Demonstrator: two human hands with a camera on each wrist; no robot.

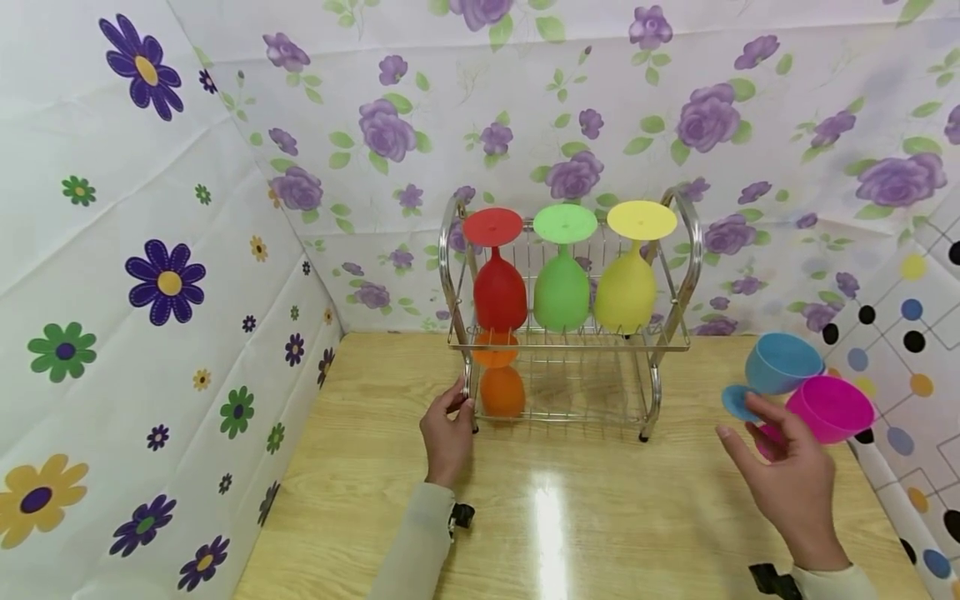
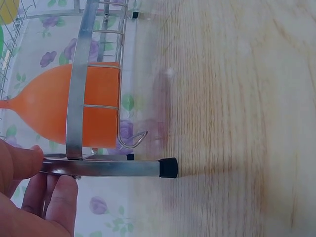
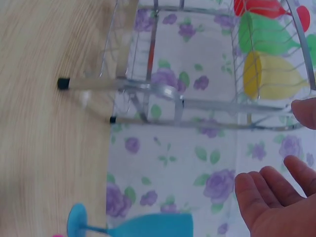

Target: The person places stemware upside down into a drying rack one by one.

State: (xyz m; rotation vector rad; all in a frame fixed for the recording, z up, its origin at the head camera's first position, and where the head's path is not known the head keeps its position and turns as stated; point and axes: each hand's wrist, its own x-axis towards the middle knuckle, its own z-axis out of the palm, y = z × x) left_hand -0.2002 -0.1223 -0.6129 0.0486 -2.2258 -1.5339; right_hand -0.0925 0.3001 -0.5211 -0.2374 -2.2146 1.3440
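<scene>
A two-tier metal dish rack [image 1: 570, 343] stands on the table. On its upper tier a red goblet [image 1: 500, 292], a green goblet [image 1: 562, 293] and a yellow goblet [image 1: 627, 292] sit upside down, feet up. An orange goblet [image 1: 502, 392] is upside down at the left of the lower tier. My left hand [image 1: 447, 437] pinches the rack's left front leg [image 2: 118, 168] between thumb and fingers. At the right, my right hand [image 1: 791, 479] is held with fingers apart and holds nothing. It overlaps an upright blue goblet [image 1: 783, 364] and pink goblet [image 1: 831, 408] in the head view.
The wooden table [image 1: 360, 517] carries the rack near its back edge. A purple-flowered sheet [image 1: 465, 100] hangs behind it. Patterned sheets close in the left side [image 1: 120, 350] and the right side [image 1: 918, 367].
</scene>
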